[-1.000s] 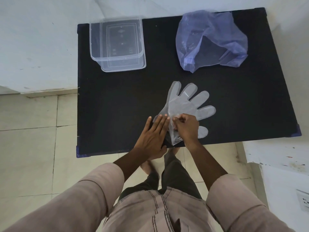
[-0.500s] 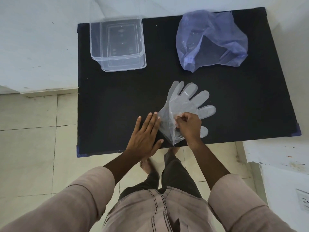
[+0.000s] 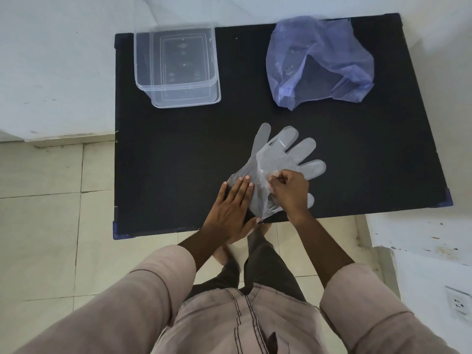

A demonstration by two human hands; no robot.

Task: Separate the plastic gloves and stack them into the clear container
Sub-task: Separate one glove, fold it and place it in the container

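Plastic gloves point(image 3: 278, 159): thin, clear, lying as a flattened bundle on the near-centre of the black counter point(image 3: 163, 162), fingers fanned toward the far right, cuff end reaching the counter's near edge. How many gloves the bundle holds cannot be told. Left hand point(image 3: 233, 208): laid flat and open, palm down, fingers together, their tips resting on the left cuff portion of the gloves, the heel of the hand over the counter's near edge. Right hand point(image 3: 290, 191): curled, thumb and fingertips pinched on a fold of the glove film near the palm area; the film wrinkles and lifts slightly at the pinch. One glove finger shows just past the right hand's outer side. Clear container point(image 3: 176, 65): rectangular, transparent, upright and open at the top, standing at the far left of the counter, well apart from the gloves; no gloves visible inside. It appears to sit on a flat clear piece that juts out at its near side, though whether that is a lid cannot be told. Blue plastic bag point(image 3: 321, 62): translucent, crumpled, mouth gaping toward the near side, at the far right of the counter, apart from both container and gloves. Surroundings: pale tiled floor point(image 3: 51, 213) below the counter's left side, white wall beyond, a wall socket point(image 3: 458, 304) at lower right. Sleeves point(image 3: 143, 297): pale pinkish, pushed up to the forearms.
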